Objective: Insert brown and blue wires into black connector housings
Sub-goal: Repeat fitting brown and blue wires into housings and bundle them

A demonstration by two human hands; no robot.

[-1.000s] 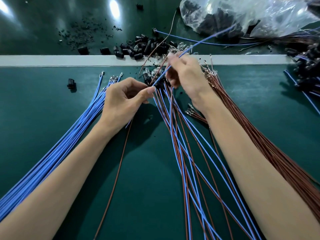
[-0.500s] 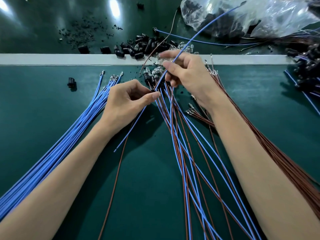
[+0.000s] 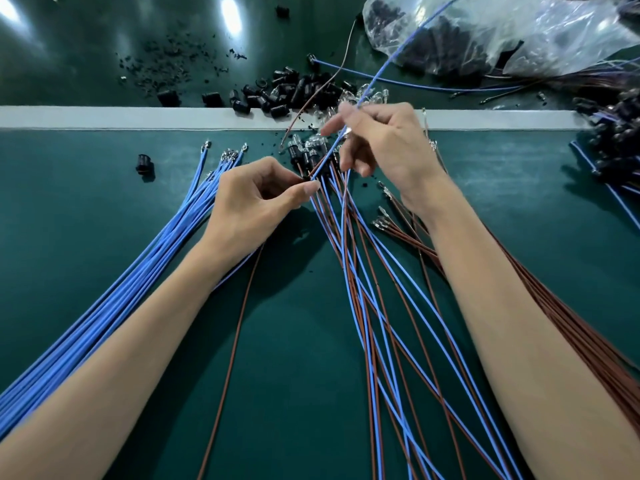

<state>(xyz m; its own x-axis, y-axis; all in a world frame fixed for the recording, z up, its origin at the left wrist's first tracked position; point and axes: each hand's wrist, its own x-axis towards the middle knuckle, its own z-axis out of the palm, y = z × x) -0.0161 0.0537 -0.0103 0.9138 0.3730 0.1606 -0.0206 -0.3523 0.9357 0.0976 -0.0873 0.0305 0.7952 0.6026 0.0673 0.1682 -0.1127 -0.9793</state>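
My left hand (image 3: 256, 202) pinches a small black connector housing (image 3: 306, 179) between thumb and fingertips, and a single brown wire (image 3: 228, 368) trails from under that hand toward me. Just above it, my right hand (image 3: 384, 147) pinches one blue wire (image 3: 391, 62). This wire slants from the plastic bag down through my fingers to the housing. Its lower end disappears behind my left thumb, so I cannot tell whether it is inside the housing.
Loose blue wires (image 3: 138, 271) fan out at the left and brown wires (image 3: 571, 323) at the right. Wired brown-and-blue pairs (image 3: 367, 278) lie between my arms. Black housings (image 3: 294, 91) sit beyond the white strip (image 3: 104, 117). A plastic bag (image 3: 519, 36) lies at the far right, and one lone housing (image 3: 143, 164) at the left.
My right hand's fingers have spread while still holding the blue wire, whose far end swung up toward the bag. My left hand has hardly moved.
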